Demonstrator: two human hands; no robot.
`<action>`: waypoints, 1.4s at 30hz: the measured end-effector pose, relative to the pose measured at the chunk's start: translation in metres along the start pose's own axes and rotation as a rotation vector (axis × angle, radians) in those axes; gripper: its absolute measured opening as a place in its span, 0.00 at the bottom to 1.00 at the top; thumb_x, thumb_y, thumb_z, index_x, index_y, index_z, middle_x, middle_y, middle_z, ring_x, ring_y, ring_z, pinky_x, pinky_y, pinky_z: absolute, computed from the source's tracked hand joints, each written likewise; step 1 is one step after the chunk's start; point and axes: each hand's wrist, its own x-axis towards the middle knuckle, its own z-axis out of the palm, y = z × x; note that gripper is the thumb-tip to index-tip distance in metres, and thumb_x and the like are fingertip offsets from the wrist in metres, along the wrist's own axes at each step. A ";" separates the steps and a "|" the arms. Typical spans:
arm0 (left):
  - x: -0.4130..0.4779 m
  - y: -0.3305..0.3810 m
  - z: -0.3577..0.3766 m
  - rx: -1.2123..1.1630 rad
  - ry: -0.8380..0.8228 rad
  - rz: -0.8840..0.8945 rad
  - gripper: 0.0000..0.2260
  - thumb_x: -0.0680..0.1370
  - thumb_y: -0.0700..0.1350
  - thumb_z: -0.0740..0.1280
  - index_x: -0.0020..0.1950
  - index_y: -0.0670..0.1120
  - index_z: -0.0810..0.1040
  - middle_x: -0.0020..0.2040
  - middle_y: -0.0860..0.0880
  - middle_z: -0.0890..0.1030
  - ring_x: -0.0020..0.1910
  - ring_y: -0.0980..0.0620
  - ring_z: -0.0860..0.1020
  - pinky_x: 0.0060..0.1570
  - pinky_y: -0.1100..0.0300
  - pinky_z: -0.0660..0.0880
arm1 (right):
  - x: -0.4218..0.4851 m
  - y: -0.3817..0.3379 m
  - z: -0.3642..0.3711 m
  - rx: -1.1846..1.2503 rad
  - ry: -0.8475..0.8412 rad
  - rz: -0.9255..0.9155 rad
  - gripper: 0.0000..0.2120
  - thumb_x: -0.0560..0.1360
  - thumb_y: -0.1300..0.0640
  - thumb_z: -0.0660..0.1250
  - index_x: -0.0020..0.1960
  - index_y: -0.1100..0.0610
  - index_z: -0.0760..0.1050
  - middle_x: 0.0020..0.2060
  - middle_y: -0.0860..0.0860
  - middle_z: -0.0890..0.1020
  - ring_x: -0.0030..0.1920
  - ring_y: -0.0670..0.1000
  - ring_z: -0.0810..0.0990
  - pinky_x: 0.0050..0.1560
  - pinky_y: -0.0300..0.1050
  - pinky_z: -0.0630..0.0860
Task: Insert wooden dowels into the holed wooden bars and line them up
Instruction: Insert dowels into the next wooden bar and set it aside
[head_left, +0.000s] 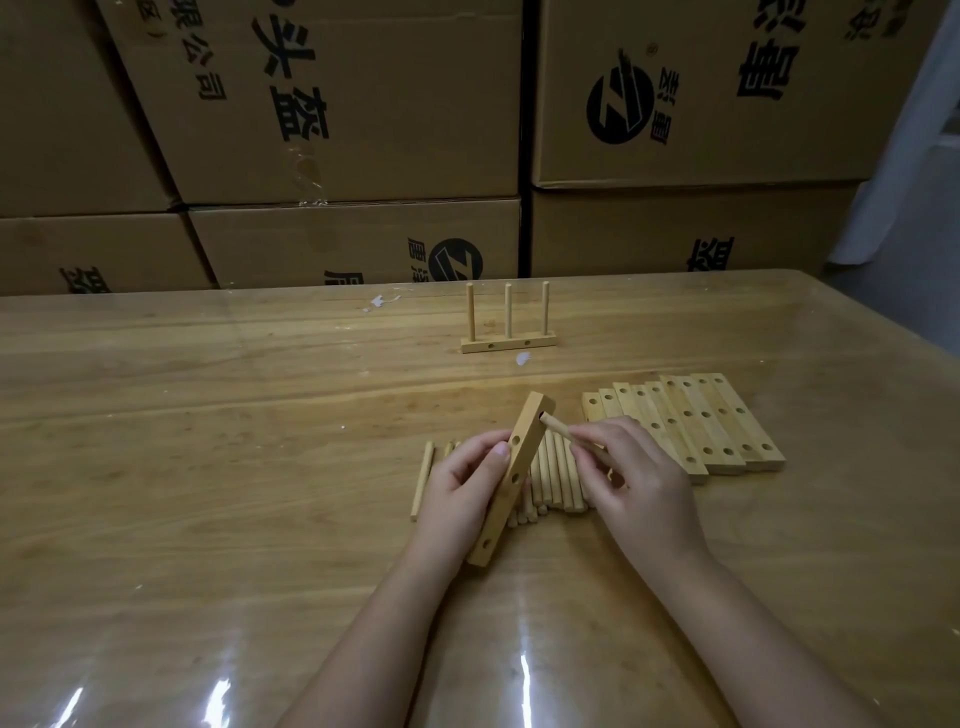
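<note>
Currently my left hand (462, 493) grips the pale holed wooden bar (511, 483) over the table (208, 467); my right hand (639, 478) pinches a round wooden dowel (558, 427), tip at the end hole. Next: push straight, then align beside the far three-dowel bar (509, 343).

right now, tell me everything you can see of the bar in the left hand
The bar is a long, pale wooden strip with four round holes along one face. It is tilted, far end raised. The left hand grips its middle, thumb on the holed face. The right hand pinches a dowel whose tip meets the farthest hole. Whether its near end touches the table is unclear.
</note>
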 end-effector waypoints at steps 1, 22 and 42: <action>0.000 0.000 0.000 -0.005 0.006 -0.005 0.09 0.76 0.47 0.65 0.50 0.57 0.84 0.42 0.48 0.85 0.41 0.52 0.83 0.41 0.61 0.79 | 0.000 0.000 0.000 -0.008 0.005 0.004 0.08 0.73 0.62 0.67 0.52 0.60 0.79 0.44 0.50 0.80 0.42 0.45 0.79 0.38 0.39 0.78; 0.002 -0.001 -0.003 0.017 0.040 -0.094 0.11 0.72 0.42 0.71 0.54 0.47 0.83 0.48 0.49 0.85 0.46 0.57 0.82 0.42 0.68 0.76 | 0.002 0.000 -0.001 -0.190 0.079 0.051 0.07 0.73 0.57 0.68 0.49 0.55 0.81 0.43 0.48 0.82 0.44 0.47 0.79 0.48 0.44 0.68; 0.001 -0.001 -0.005 0.076 -0.046 -0.048 0.12 0.69 0.47 0.70 0.51 0.53 0.82 0.44 0.57 0.85 0.46 0.62 0.82 0.43 0.72 0.74 | 0.003 -0.001 -0.002 -0.098 0.037 0.158 0.07 0.70 0.61 0.72 0.48 0.56 0.82 0.42 0.48 0.83 0.44 0.48 0.80 0.50 0.45 0.68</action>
